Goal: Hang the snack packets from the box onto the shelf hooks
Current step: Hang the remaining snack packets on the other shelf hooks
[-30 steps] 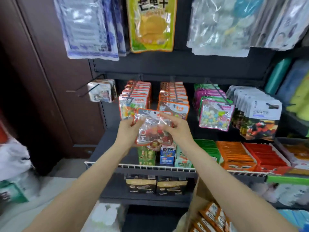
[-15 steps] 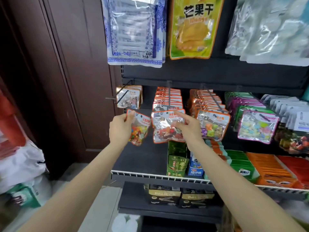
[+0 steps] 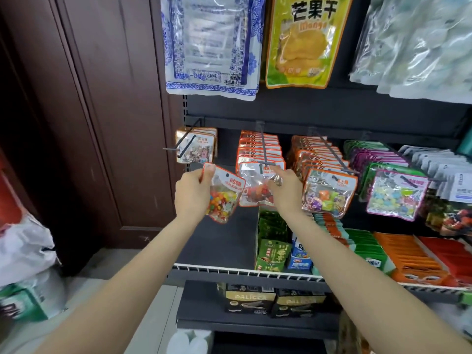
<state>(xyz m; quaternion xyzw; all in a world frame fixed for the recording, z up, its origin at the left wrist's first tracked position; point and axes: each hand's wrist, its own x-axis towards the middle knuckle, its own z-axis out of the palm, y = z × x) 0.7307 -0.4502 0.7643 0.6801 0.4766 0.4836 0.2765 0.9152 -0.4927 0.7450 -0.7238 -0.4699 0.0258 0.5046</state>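
Orange-edged clear snack packet (image 3: pixel 226 196) is pinched by the left hand (image 3: pixel 192 194), held ready, while the right hand (image 3: pixel 286 189) grips another on the black hook (image 3: pixel 265 159).

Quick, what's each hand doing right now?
Left hand: pinches the orange-edged clear packet of colourful candies by its top corner.
Right hand: fingers on the orange-edged clear packet of red snacks; grip unclear.

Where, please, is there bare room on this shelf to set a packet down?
The dark shelf board is bare between the left upright and the green cartons, below the left hand. Rightward it is crowded: green, blue, teal, orange and red packs fill it to the white wire rail.
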